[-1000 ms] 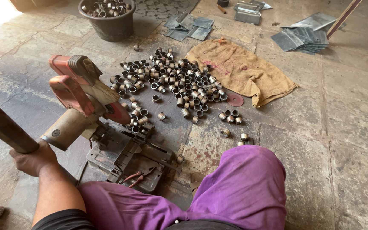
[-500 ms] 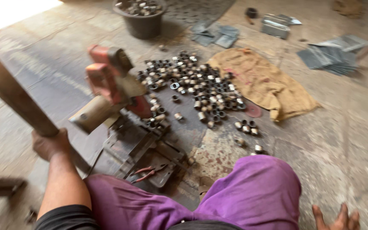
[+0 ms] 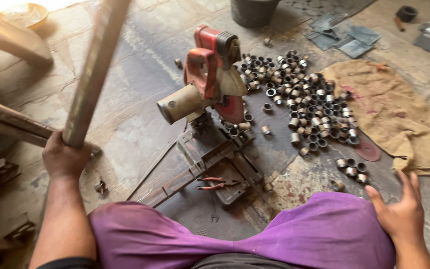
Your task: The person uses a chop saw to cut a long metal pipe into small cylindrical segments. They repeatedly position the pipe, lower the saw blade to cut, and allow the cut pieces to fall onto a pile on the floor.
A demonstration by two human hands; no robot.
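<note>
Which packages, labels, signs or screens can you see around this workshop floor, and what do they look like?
No packages, signs or screens show.
Possible label: a dark patch on top of the red chop saw, too blurred to tell.
Burlap sack: flat, tan, with faint reddish marks, right of the metal rings.
Left hand grips a long metal pipe; right hand rests open by the purple-clad knee.

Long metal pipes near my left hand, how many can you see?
2. One pipe stands nearly upright in the left hand. Another pipe lies slanted along the floor behind that hand, running off the left edge. More may lie out of view.
</note>
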